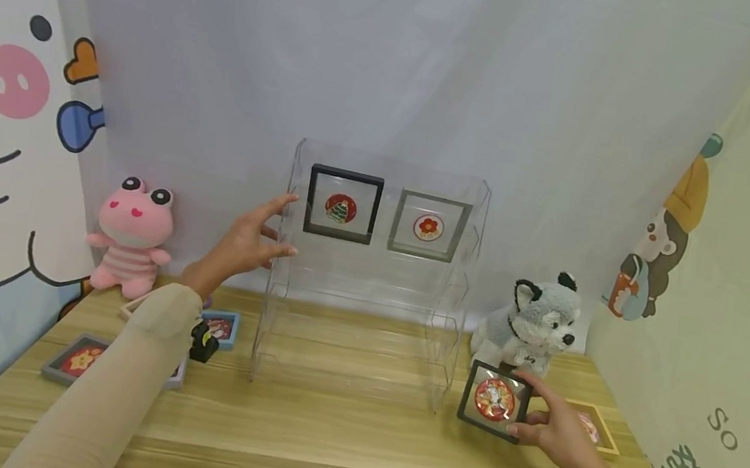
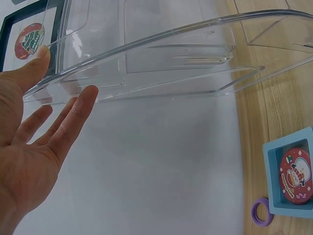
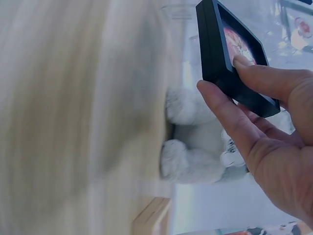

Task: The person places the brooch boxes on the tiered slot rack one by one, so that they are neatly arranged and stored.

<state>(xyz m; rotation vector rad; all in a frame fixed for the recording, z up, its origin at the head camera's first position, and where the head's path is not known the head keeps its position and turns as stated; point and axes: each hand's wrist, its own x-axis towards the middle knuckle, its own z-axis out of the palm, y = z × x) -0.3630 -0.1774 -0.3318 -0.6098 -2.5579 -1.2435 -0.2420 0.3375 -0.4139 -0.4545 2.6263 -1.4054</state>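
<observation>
A clear acrylic display rack (image 1: 355,341) stands on the table. On its top tier are a black square frame (image 1: 339,237) with a Christmas-tree disc and a grey frame (image 1: 422,254) with a red-flower disc. My left hand (image 1: 251,238), fingers spread and fairly straight, is at the rack's left side panel (image 2: 171,35); thumb and fingers lie on either side of its edge, and firm contact cannot be told. My right hand (image 1: 558,428) pinches another black frame (image 1: 495,401) between thumb and fingers, right of the rack and raised above the table (image 3: 63,122). That frame holds a red-orange round disc.
Behind the right hand sits a grey husky plush (image 1: 525,327), with a yellow frame (image 1: 605,442) beside it. At left are a pink plush (image 1: 133,236), a grey frame (image 1: 53,366), a blue frame (image 2: 274,171), a purple ring (image 2: 261,211) and a small black object (image 1: 203,342).
</observation>
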